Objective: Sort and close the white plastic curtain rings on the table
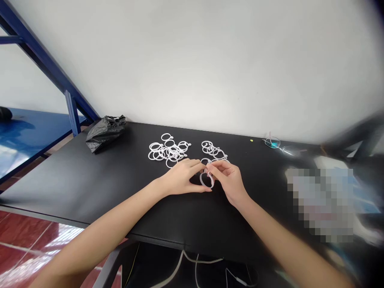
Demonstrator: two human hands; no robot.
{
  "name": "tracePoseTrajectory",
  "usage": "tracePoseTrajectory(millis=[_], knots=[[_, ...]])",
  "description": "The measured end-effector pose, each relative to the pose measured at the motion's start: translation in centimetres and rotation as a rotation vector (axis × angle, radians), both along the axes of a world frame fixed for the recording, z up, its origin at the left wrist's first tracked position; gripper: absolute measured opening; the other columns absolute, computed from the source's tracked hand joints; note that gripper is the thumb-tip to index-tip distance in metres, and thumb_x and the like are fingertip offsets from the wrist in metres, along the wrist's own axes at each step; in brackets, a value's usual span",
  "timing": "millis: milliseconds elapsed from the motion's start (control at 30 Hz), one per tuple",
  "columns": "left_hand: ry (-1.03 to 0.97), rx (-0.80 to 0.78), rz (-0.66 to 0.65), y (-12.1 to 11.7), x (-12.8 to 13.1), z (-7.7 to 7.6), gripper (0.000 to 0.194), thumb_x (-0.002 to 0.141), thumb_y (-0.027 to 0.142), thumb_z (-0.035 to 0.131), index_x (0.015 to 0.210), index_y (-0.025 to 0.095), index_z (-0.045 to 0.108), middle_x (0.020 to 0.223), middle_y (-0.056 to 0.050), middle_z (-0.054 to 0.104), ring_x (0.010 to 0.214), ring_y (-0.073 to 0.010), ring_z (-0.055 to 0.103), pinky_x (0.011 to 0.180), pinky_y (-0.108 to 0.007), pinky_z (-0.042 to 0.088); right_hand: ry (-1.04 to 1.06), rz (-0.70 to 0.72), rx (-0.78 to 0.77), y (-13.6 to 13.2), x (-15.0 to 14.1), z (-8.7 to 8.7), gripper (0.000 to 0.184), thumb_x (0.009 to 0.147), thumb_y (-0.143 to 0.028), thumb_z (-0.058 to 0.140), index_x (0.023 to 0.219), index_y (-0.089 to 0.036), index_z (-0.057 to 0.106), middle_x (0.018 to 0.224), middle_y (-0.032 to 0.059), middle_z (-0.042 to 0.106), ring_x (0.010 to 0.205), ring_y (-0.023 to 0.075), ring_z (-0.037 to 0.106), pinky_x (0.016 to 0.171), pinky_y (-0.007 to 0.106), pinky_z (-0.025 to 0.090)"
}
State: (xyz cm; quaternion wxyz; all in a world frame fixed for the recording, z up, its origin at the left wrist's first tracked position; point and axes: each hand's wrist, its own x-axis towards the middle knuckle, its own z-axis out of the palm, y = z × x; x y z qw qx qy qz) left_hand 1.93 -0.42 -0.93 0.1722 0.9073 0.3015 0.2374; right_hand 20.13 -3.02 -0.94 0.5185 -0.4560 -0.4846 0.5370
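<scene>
Between my two hands a white plastic ring (207, 181) is held upright above the black table. My left hand (184, 176) grips it from the left, thumb at its lower edge and fingers at the top. The fingers of my right hand (228, 179) pinch its upper part, where small details are hidden by the fingertips. Behind my left hand lies a pile of similar white rings (171, 151), each with a small tab. A smaller group of rings (213, 150) lies beyond my right hand, some partly covered by it.
On the black table (120, 188), a crumpled black plastic bag (106, 132) sits at the back left. Eyeglasses (272, 143) rest near the wall at the back right. A blurred, pixelated item (324, 200) lies at the right. Cables (177, 270) hang below the front edge.
</scene>
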Motion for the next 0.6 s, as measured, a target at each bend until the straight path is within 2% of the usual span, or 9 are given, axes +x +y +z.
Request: tracePoseTrajectory(millis=[133, 233, 367, 500, 600], knots=[[-0.053, -0.040, 0.037, -0.04, 0.14, -0.12, 0.031, 0.089, 0.044, 0.062, 0.105, 0.017, 0.061, 0.083, -0.003, 0.063, 0.073, -0.0156, 0.059, 0.072, -0.029, 0.046, 0.066, -0.015, -0.031, -0.07, 0.04, -0.01, 0.027, 0.067, -0.035, 0.084, 0.085, -0.020, 0.072, 0.078, 0.0033, 0.074, 0.075, 0.0178, 0.070, 0.064, 0.028, 0.056], [-0.138, -0.098, 0.047, 0.20, -0.10, -0.19, 0.021, 0.093, 0.032, 0.057, 0.107, 0.017, 0.061, 0.086, -0.003, 0.064, 0.077, -0.0148, 0.061, 0.072, -0.027, 0.048, 0.092, -0.011, -0.009, -0.11, 0.13, -0.08, 0.026, 0.065, -0.030, 0.086, 0.084, -0.020, 0.072, 0.083, 0.0034, 0.075, 0.082, 0.0185, 0.072, 0.077, 0.031, 0.058], [-0.196, -0.118, 0.065, 0.52, -0.32, -0.32, 0.016, 0.096, 0.018, 0.047, 0.098, 0.016, 0.063, 0.085, -0.003, 0.064, 0.075, -0.0133, 0.060, 0.071, -0.026, 0.048, 0.107, -0.007, 0.004, -0.17, 0.09, -0.04, 0.023, 0.066, -0.028, 0.086, 0.082, -0.020, 0.072, 0.086, 0.0042, 0.076, 0.083, 0.0185, 0.072, 0.080, 0.032, 0.059], [-0.253, -0.146, 0.073, 0.46, -0.29, 0.11, 0.019, 0.096, 0.019, 0.045, 0.098, 0.016, 0.064, 0.087, -0.004, 0.064, 0.077, -0.0135, 0.060, 0.072, -0.027, 0.049, 0.108, 0.004, 0.019, -0.23, -0.02, 0.04, 0.021, 0.066, -0.028, 0.086, 0.080, -0.019, 0.071, 0.084, 0.0043, 0.076, 0.078, 0.0191, 0.073, 0.074, 0.033, 0.061], [-0.279, -0.264, 0.040, 0.22, -0.18, 0.53, 0.022, 0.098, 0.027, 0.046, 0.104, 0.016, 0.064, 0.094, -0.006, 0.065, 0.083, -0.0146, 0.062, 0.077, -0.029, 0.053, 0.106, -0.027, 0.048, -0.18, -0.01, -0.02, 0.021, 0.067, -0.027, 0.085, 0.080, -0.020, 0.071, 0.084, 0.0033, 0.076, 0.078, 0.0185, 0.073, 0.077, 0.033, 0.061]])
